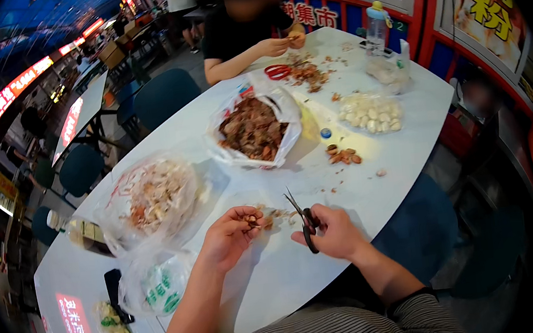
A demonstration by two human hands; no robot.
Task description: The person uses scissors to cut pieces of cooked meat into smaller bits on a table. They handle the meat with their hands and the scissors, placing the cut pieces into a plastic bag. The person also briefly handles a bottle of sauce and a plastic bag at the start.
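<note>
Between the fingertips of my left hand (231, 237) is a small brown piece (251, 219), perhaps a shallot or garlic bulb. My right hand (334, 230) grips black-handled scissors (307, 220), their blades pointing up and left. Brown peelings (274, 216) lie on the white table just beyond my left fingertips. Past them stands an open white plastic bag (255, 128) full of brown, skin-covered bulbs. Several brown bulbs (345, 155) sit in a small heap beside a blue bottle cap (325, 133). Farther right, a clear bag (373, 112) holds pale peeled bulbs.
A clear bag of pale scraps (157, 197), a crumpled bag with green print (162, 284) and a black phone (115, 294) lie left. Across the table (244, 188), a person in black (242, 32) handles a small piece near red-handled scissors (278, 71). A water bottle (376, 28) stands back right.
</note>
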